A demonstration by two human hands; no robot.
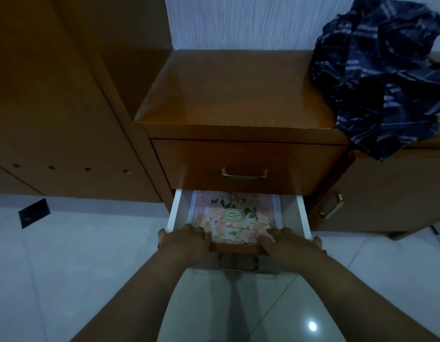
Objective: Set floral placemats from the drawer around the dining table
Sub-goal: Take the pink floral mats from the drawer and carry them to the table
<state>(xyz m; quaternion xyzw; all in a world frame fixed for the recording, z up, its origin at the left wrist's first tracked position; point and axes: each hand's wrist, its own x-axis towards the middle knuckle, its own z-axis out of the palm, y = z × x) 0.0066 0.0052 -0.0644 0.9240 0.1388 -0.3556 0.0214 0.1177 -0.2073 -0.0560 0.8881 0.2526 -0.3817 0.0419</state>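
Left hand and right hand grasp the white-walled wooden drawer's front edge; pink floral paper placemats lie just beyond both.

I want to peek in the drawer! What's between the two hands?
In the head view, the floral placemats lie in the open drawer between the left hand and the right hand, above the drawer's brown front edge.

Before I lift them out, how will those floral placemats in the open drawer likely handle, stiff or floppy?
The floral placemats lie flat and thin in the drawer, so they are probably light and will likely sag when lifted by one edge. They look like a stack, so sheets may slide apart; gripping both near corners, where the left hand and right hand rest, seems wise.
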